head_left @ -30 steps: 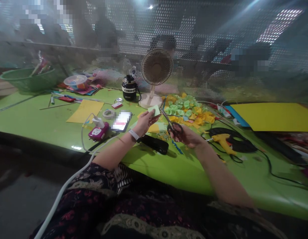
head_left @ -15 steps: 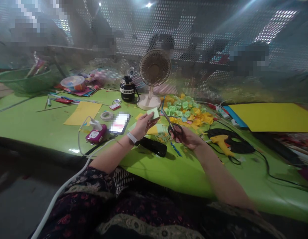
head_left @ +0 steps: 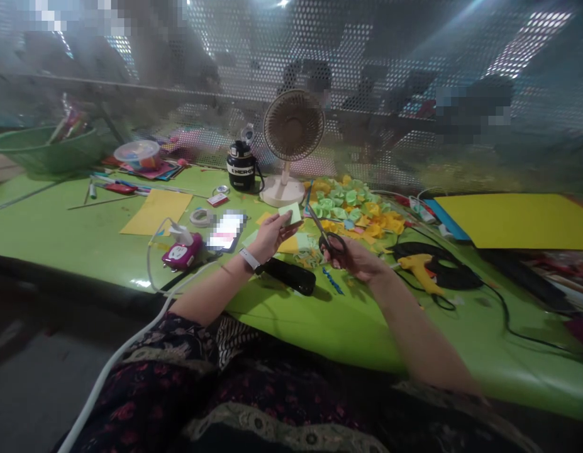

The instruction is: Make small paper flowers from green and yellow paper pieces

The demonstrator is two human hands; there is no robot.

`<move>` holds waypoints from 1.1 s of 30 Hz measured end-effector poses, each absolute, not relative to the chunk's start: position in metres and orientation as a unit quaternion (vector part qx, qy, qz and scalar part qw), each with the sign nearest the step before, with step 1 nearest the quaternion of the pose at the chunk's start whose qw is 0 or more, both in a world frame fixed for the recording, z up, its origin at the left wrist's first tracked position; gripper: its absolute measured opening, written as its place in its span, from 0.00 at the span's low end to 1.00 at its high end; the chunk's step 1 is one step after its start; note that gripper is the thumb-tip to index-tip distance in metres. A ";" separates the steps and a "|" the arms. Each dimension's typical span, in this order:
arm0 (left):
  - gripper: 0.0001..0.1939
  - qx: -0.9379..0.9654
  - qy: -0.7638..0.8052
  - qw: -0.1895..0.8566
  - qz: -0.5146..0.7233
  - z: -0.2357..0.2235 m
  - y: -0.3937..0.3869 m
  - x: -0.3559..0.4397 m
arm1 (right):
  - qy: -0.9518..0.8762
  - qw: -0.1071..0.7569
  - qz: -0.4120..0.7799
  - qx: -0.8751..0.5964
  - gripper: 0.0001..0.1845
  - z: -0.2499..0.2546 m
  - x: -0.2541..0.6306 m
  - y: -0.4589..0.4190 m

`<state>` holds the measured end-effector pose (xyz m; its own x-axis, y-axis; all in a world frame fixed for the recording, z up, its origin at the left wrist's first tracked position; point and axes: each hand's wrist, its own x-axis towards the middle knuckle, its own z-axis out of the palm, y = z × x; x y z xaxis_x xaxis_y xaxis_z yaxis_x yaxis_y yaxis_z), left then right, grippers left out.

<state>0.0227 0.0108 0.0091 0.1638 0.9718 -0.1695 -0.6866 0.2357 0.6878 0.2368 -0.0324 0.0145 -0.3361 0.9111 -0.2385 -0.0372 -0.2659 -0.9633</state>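
Between the thumb and fingers of my left hand (head_left: 272, 231) is a small light green paper square (head_left: 289, 215). My right hand (head_left: 355, 259) grips black-handled scissors (head_left: 332, 243), their blades pointing up and left, a little apart from the paper. Behind the scissors lies a heap of green paper flowers (head_left: 343, 200) and orange paper pieces (head_left: 383, 221). Yellow and green paper scraps (head_left: 303, 244) lie on the table under my hands. A long black object (head_left: 291, 277) rests below my left wrist.
A small fan (head_left: 294, 126) and a black bottle (head_left: 241, 167) stand at the back. To the left are a phone (head_left: 226, 231), a tape roll (head_left: 202, 217) and a purple plug adapter (head_left: 180, 253). At right lie a yellow glue gun (head_left: 421, 272) with its cord and a yellow sheet (head_left: 512, 221).
Hardly anything differs. Both hands keep their places with the paper and scissors, and the view has tilted very slightly.
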 end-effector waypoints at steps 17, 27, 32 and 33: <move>0.03 0.240 0.297 0.730 0.567 0.005 0.015 0.022 | -0.509 0.343 0.658 -0.436 0.20 0.010 0.232 -0.034; 0.02 0.186 0.310 0.702 0.614 0.011 0.017 0.022 | -0.493 0.363 0.668 -0.422 0.25 0.018 0.226 -0.041; 0.01 0.167 0.307 0.696 0.627 0.010 0.018 0.023 | -0.509 0.326 0.678 -0.417 0.27 0.013 0.219 -0.044; 0.01 0.162 0.307 0.697 0.627 0.010 0.018 0.024 | -0.512 0.321 0.678 -0.418 0.26 0.012 0.218 -0.044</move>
<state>0.0236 0.0176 0.0101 0.0239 0.9741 -0.2249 -0.7748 0.1602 0.6116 0.2176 -0.0442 0.0124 -0.4442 0.8637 -0.2381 -0.0080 -0.2696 -0.9629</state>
